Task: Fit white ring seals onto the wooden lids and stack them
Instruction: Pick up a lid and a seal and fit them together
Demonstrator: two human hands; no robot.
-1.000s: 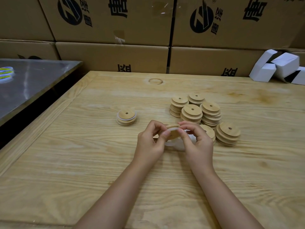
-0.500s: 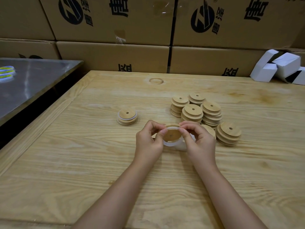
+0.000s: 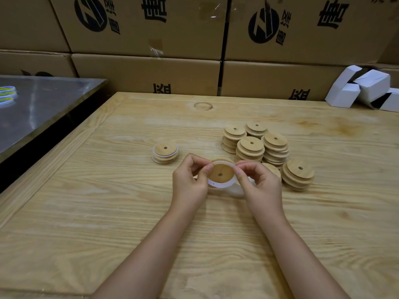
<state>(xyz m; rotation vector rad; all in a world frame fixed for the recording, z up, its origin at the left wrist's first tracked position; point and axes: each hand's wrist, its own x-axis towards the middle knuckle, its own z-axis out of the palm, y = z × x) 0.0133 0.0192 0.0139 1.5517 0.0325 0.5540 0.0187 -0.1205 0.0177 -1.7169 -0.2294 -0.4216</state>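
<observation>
While both hands [image 3: 190, 180] [image 3: 259, 182] pinch the lid [image 3: 221, 173] above the table [image 3: 86, 212], roll the ring [image 3: 218, 184] evenly around; far edge looks seated, I think.

I see the lid [image 3: 220, 174] over the table [image 3: 86, 212]. One stack [image 3: 165, 153] lies behind-left of it; more stacks [image 3: 265, 147] cluster behind-right.

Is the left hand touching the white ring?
Touching. The head view shows the left hand with its thumb pressed on the ring around the lid.
</observation>
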